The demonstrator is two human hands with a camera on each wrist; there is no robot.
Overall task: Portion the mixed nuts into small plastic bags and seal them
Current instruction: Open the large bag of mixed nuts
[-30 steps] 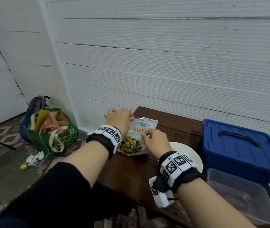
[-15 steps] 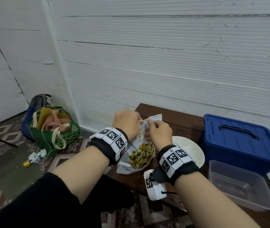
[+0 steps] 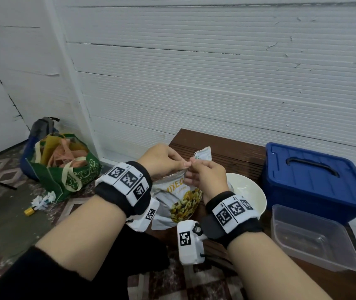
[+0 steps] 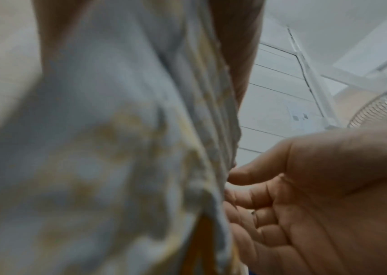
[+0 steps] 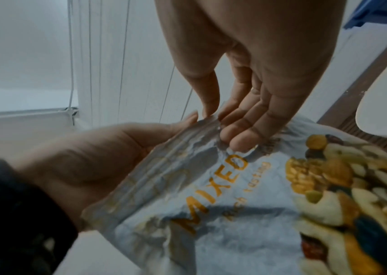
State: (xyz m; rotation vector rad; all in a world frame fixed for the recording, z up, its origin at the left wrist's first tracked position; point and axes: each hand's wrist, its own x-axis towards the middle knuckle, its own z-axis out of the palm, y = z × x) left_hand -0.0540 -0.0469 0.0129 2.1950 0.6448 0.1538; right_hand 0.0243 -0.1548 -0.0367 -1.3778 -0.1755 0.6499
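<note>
Table: against the wall.
Bowl: on table, right of pouch.
Box: right of bowl.
Tub: before box.
Tote: on floor, left of table.
Backpack: behind tote.

One nut packet, one bowl, two tubs.

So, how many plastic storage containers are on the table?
2: a blue lidded box at the far right by the wall, and a clear open tub directly in front of it. Others may lie outside view.
</note>
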